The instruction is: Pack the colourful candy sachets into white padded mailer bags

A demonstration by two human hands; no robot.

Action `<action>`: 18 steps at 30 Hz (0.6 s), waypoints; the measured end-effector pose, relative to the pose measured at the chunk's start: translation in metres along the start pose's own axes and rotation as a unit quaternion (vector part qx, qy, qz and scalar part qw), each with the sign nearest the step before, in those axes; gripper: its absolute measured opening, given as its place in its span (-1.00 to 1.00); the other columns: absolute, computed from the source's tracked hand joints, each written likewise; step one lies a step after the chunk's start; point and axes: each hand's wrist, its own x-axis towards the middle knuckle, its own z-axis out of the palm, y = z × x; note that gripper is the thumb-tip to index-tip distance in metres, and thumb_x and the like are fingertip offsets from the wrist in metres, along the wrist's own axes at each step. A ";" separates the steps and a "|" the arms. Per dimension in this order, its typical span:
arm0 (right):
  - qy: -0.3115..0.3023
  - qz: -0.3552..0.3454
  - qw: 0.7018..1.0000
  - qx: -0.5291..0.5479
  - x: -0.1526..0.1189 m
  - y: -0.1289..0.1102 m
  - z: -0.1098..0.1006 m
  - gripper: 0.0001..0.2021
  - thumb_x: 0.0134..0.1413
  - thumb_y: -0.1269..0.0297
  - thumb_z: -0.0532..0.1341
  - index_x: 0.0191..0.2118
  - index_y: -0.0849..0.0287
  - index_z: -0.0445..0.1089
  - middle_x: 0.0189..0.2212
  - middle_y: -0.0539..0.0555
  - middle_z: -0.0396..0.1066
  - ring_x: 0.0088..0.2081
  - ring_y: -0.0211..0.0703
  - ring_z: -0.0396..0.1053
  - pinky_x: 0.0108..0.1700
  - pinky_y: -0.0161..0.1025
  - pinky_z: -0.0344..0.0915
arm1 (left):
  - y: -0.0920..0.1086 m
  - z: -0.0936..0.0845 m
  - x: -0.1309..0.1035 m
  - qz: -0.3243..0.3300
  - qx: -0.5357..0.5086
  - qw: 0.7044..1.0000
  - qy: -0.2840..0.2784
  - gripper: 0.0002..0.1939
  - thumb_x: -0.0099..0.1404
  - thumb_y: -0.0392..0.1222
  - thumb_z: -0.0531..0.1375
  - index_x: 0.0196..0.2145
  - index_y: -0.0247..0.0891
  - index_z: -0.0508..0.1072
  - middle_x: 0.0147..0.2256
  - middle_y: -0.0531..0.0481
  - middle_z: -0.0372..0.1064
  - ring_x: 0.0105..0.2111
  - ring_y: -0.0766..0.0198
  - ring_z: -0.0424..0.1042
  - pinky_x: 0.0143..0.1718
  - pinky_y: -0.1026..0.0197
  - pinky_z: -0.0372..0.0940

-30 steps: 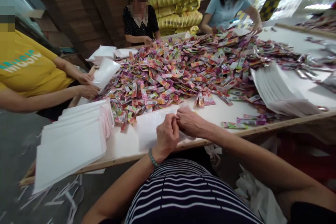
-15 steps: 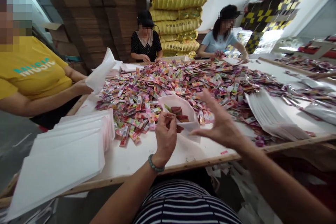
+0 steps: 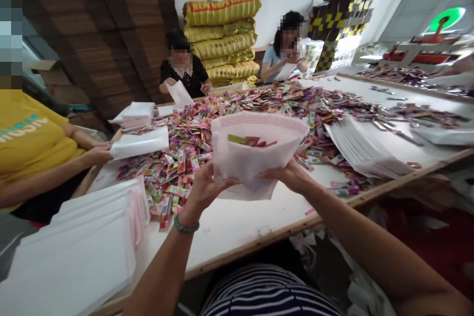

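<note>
My left hand and right hand are part-closed on an open pouch before the packet pile; moving it likely needs level support.

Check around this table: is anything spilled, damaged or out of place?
Nothing looks clearly damaged. Crumpled white scraps lie untidily below the table's wooden near edge, and a few small printed packets sit toward that edge, off the main pile, like strays.

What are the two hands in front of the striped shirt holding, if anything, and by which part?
A white bag, held by its lower sides, one hand at each side.
</note>
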 end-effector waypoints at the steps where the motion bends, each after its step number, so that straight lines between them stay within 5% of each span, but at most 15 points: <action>1: -0.025 0.003 1.000 -0.004 0.001 -0.002 -0.002 -0.52 -0.37 0.23 0.49 -0.18 0.16 0.50 -0.20 0.09 0.55 -0.19 -0.01 0.47 -0.09 -0.07 0.43 | 0.001 -0.001 -0.001 0.006 0.005 1.000 0.008 -0.52 -0.05 -0.04 0.44 -0.21 -0.30 0.47 -0.28 -0.08 0.52 -0.27 0.17 0.47 -0.19 0.17 0.38; 5: -0.118 0.048 0.992 0.001 -0.002 0.022 -0.004 -0.57 -0.40 0.21 0.50 -0.27 0.23 0.52 -0.30 0.09 0.56 -0.24 -0.04 0.48 -0.09 -0.07 0.42 | -0.022 0.006 -0.013 -0.072 -0.010 0.996 -0.055 -0.52 -0.12 -0.06 0.46 -0.25 -0.35 0.51 -0.31 -0.11 0.53 -0.33 0.15 0.47 -0.25 0.15 0.41; 8: -0.091 0.065 0.993 0.021 -0.008 0.039 0.004 -0.55 -0.38 0.15 0.48 -0.26 0.24 0.52 -0.33 0.10 0.56 -0.27 -0.06 0.48 -0.10 -0.07 0.41 | -0.038 0.018 -0.019 -0.127 -0.032 0.989 -0.067 -0.52 -0.11 -0.04 0.44 -0.26 -0.36 0.53 -0.29 -0.15 0.54 -0.32 0.13 0.48 -0.23 0.10 0.43; 15: -0.062 0.015 0.997 -0.033 -0.012 0.000 0.002 -0.56 -0.26 0.08 0.45 -0.21 0.19 0.53 -0.30 0.11 0.56 -0.27 -0.03 0.49 -0.14 -0.08 0.43 | 0.002 0.014 -0.012 -0.075 -0.064 0.995 -0.033 -0.59 -0.10 -0.16 0.45 -0.23 -0.27 0.57 -0.26 -0.12 0.55 -0.27 0.08 0.50 -0.19 0.08 0.43; 18: 0.010 -0.096 0.992 -0.086 -0.024 -0.007 -0.005 -0.41 -0.21 0.04 0.43 0.00 0.13 0.42 -0.11 0.15 0.50 -0.16 0.00 0.47 -0.13 -0.07 0.43 | -0.003 0.012 -0.019 -0.090 -0.056 0.994 -0.039 -0.51 -0.13 -0.19 0.47 -0.18 -0.26 0.56 -0.28 -0.09 0.55 -0.30 0.12 0.49 -0.23 0.11 0.42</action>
